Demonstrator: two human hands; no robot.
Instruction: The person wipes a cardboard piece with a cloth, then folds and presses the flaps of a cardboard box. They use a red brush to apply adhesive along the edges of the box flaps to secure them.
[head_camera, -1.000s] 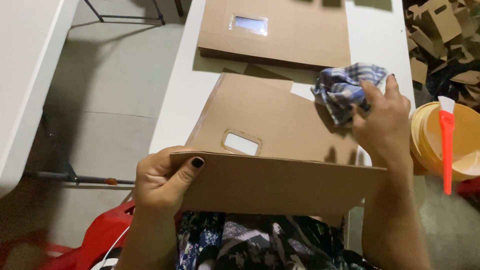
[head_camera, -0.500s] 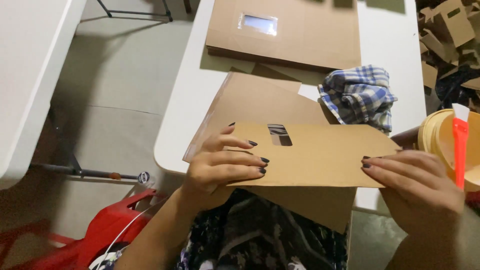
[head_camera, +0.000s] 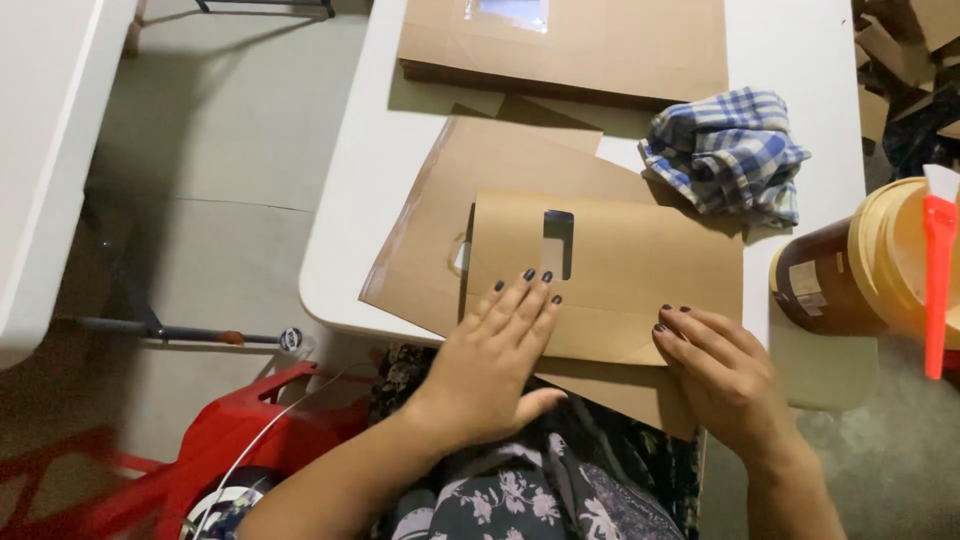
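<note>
Half a second ago the flat brown kraft-paper bag with a rectangular cut-out window (head_camera: 610, 275) was lifted between both hands; now it lies flat on the white desk (head_camera: 370, 200), on top of a larger brown paper bag (head_camera: 480, 190) beneath it. A second ago the right hand was at the blue-and-white checked cloth (head_camera: 728, 150); that cloth now lies loose, well beyond the right hand's fingertips.

The left hand (head_camera: 500, 355) lies palm down with fingers straight and close together, the grip open and pressing flat on the bag's lower left part, fingertips just short of the window. The forearm comes up from the lower left. The right hand (head_camera: 722, 375) rests palm down on the bag's lower right corner, fingers spread and slightly curled, grip open; whether its thumb hooks under the bag's edge cannot be told, as the hand hides it.

To the right of the right hand stands a brown jar with a yellow rim (head_camera: 850, 275), an orange-handled brush (head_camera: 937, 270) laid across it. Farther beyond both hands lies a stack of brown paper bags (head_camera: 600, 45). Left of the left hand, below the desk, is a red plastic stool (head_camera: 230, 440).
</note>
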